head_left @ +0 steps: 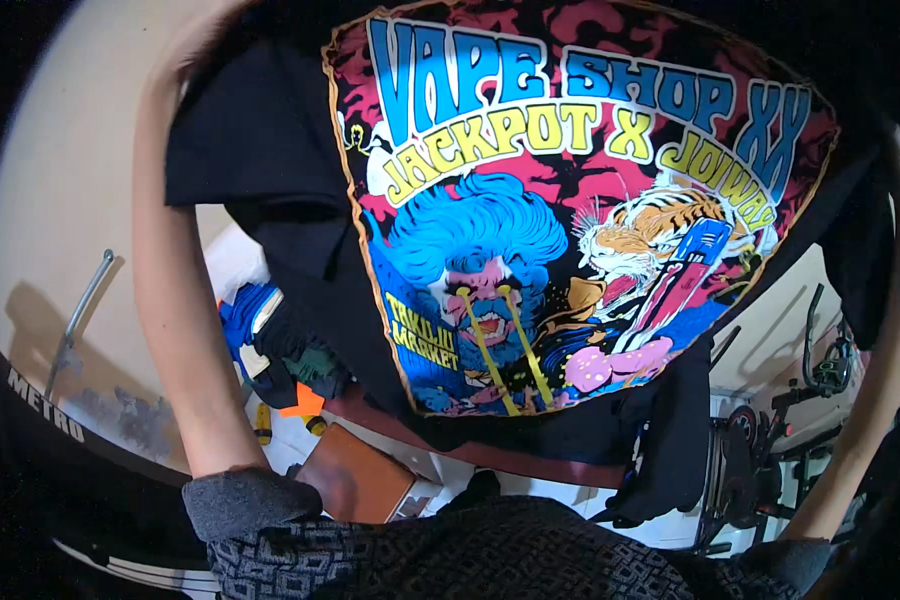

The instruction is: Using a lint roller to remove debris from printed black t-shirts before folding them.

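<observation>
Black T-shirt, one, colourfully printed: spread open between the raised left forearm and right forearm, most of the room behind being blocked by it. Hands: lost at the dark rim; their grip could not be told. Clothes heap, blue, black and green: partly covered by the shirt, an orange piece at its lower edge. Brown box: overlapped below by the patterned top. Black wheeled equipment: placed at right, partly screened by hanging black cloth. Metal rail: seen far left, before the wall.
</observation>
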Demonstrator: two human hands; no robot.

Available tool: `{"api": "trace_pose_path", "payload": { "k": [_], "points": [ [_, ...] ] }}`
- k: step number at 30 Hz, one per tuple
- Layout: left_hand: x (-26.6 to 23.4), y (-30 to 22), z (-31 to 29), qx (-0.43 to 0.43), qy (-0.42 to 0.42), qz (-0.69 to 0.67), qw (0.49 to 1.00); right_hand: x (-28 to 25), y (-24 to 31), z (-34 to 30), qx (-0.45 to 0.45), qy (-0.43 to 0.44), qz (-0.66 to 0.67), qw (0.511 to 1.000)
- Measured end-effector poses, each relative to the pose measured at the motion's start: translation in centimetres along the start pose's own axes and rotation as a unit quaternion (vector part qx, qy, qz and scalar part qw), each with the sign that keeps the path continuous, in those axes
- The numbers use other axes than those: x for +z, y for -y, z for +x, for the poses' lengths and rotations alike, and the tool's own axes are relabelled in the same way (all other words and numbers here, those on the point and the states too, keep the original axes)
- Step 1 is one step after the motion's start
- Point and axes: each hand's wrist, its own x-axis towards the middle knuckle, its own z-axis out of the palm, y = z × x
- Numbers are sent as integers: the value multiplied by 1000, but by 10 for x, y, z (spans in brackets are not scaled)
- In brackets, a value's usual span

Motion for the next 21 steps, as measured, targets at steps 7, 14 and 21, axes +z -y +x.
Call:
{"api": "trace_pose_path", "payload": {
  "k": [7, 14, 21],
  "points": [
    [47, 87, 10, -45, 141, 224, 963, 65, -61, 3, 134, 123, -182, 966],
    [14, 78, -24, 118, -91, 306, 940, 73, -19, -40, 106, -72, -280, 951],
    [-68, 10, -157, 43, -297, 67, 952, 17, 44, -144, 13, -153, -133, 979]
  ]
}}
